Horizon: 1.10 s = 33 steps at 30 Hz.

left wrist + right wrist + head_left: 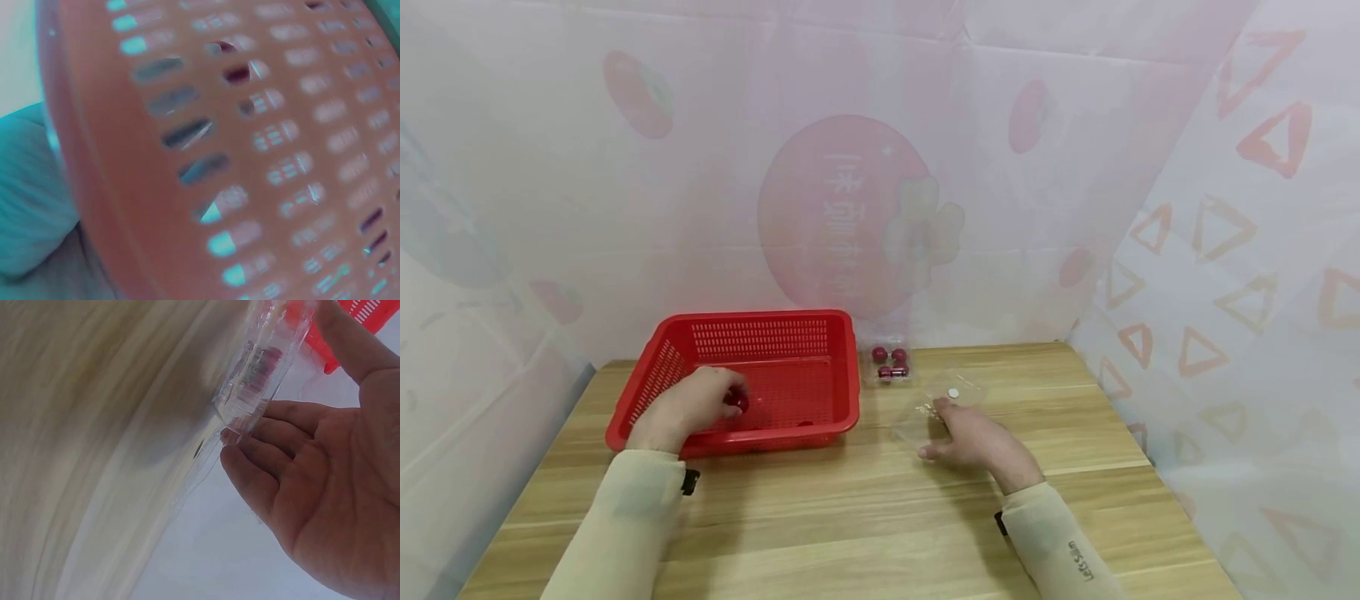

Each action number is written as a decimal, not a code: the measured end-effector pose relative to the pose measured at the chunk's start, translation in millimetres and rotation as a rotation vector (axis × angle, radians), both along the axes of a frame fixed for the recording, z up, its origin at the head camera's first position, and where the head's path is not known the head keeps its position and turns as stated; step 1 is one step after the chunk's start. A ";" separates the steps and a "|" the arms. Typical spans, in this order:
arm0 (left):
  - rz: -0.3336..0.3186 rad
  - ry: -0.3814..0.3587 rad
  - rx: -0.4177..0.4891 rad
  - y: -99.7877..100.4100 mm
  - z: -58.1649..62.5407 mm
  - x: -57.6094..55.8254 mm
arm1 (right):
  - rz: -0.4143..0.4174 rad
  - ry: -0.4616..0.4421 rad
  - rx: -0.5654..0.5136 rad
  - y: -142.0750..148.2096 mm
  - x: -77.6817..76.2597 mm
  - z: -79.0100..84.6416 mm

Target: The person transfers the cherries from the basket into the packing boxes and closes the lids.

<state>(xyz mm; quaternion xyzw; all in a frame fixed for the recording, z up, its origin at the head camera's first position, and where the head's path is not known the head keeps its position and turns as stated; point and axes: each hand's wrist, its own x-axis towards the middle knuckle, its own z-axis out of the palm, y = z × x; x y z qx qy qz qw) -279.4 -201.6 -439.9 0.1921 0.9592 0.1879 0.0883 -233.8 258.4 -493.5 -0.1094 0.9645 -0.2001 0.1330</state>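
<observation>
Inside the red plastic basket [842,367], near its front wall, my left hand [688,404] holds a dark red round fruit [742,402] with curled fingers. The left wrist view shows mainly the slotted basket wall [125,206], with part of the hand [31,194] at the left edge. A clear plastic box [917,425] with a white round sticker lies right of the basket. My right hand [977,442] rests at its side, thumb spread from the fingers. In the right wrist view, the fingertips [236,450] touch the edge of the clear box [240,394].
Behind the right hand, beside the basket, stands another clear box [868,379] with several dark red fruits [880,355]. The wooden table [820,517] meets a printed sheet [700,208] at the back; sheets also hang at both sides.
</observation>
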 end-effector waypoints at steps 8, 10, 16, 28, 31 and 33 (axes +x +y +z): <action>-0.046 0.072 0.016 23.4 5.6 4.3 | 0.015 0.014 0.002 -9.2 3.4 4.3; -0.057 0.085 0.021 29.5 6.3 4.6 | 0.017 0.017 0.001 -11.9 4.3 4.8; -0.075 0.124 0.032 49.0 8.0 7.2 | 0.019 0.008 0.001 -20.8 6.4 4.9; -0.065 0.156 0.051 79.8 10.1 12.2 | 0.004 -0.007 0.003 -25.9 6.5 5.0; -0.067 0.173 0.081 86.7 8.6 13.1 | 0.002 -0.010 0.001 -25.7 6.8 5.1; -0.072 0.188 0.105 91.0 8.0 14.0 | 0.003 -0.009 0.001 -25.5 6.8 4.8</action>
